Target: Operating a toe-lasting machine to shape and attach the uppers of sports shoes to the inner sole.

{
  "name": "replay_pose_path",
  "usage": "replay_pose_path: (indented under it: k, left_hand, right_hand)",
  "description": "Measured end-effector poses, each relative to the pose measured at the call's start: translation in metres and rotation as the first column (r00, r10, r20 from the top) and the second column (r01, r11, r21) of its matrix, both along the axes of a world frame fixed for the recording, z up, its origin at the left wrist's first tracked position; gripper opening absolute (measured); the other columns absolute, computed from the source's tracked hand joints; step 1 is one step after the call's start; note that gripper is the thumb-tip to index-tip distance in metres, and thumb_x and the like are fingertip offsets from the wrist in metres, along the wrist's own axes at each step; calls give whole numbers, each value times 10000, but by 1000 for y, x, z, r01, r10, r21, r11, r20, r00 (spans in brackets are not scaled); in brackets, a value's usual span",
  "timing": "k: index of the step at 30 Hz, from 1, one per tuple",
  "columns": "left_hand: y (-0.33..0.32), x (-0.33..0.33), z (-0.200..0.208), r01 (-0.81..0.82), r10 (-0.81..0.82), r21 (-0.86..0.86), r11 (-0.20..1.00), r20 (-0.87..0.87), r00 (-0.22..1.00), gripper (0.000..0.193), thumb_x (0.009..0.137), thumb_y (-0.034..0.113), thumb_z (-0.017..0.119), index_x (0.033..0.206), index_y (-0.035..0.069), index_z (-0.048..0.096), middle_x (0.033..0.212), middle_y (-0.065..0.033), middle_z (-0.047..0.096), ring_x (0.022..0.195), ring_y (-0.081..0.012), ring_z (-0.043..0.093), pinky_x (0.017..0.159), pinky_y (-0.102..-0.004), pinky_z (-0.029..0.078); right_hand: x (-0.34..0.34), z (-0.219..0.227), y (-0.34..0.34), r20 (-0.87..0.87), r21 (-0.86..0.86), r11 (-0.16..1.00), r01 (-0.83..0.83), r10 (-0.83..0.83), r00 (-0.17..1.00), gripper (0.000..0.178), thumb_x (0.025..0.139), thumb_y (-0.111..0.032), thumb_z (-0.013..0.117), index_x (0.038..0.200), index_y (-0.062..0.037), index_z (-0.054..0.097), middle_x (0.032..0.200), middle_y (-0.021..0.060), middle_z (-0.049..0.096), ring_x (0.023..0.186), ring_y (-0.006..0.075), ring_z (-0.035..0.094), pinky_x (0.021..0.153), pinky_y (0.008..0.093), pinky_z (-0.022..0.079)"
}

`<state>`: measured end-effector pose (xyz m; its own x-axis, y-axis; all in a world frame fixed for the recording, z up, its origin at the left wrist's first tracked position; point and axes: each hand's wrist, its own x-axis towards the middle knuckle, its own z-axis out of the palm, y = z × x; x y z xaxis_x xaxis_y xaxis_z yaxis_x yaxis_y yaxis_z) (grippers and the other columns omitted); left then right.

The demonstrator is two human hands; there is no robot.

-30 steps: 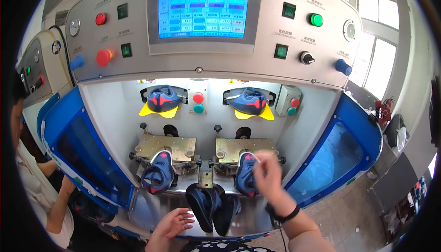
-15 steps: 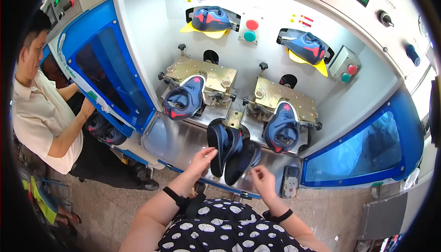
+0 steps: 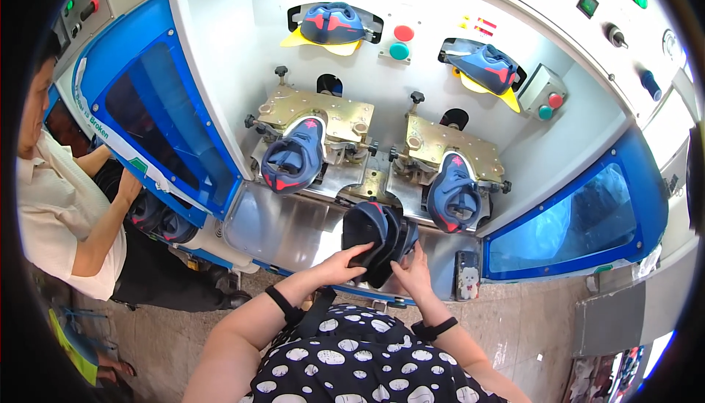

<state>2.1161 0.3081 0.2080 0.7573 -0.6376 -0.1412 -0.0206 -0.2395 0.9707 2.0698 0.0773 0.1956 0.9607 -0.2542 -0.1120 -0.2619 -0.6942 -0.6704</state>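
Bright white chamber [image 3: 220,58] of a machine, with blue-framed doors [image 3: 573,216] swung open on both sides. At far left stands a co-worker [image 3: 70,216] in a pale shirt. Along the chamber's front runs a shiny steel shelf [image 3: 268,227]. Above its near edge, side by side, is a pair of dark shoes [image 3: 365,228], held between the person's left hand [image 3: 341,265] and right hand [image 3: 415,272]. Just right of them lies a phone [image 3: 468,276].
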Motion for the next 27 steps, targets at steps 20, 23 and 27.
replay_pose_path:
  k: [20,23,27]
  left_hand:
    - [143,108,77,-705,301,-535,467,-653,695,498,936,565,447,1142,124,553,1095,-66,652,1014,-198,641,828,-399,538]
    - [145,108,69,-710,336,-379,593,-685,646,387,917,479,557,1123,153,562,992,-15,676,861,-147,654,707,-343,532]
    - [147,105,65,-722,329,-373,582,-704,629,370,892,472,583,1087,159,562,985,-13,661,867,-158,636,722,-369,487]
  right_hand:
    - [5,-14,138,-426,711,625,-322,748,509,639,975,-563,366,1276,-43,581,1283,104,584,1180,188,511,1010,301,376]
    - [7,-35,149,-472,628,662,-410,743,475,660,969,-577,368,1301,-37,554,1318,113,552,1194,204,495,1025,302,354]
    - [-5,-58,166,-503,669,691,-273,691,519,572,1004,-469,383,1324,-14,517,1350,145,522,1257,225,458,1057,299,307]
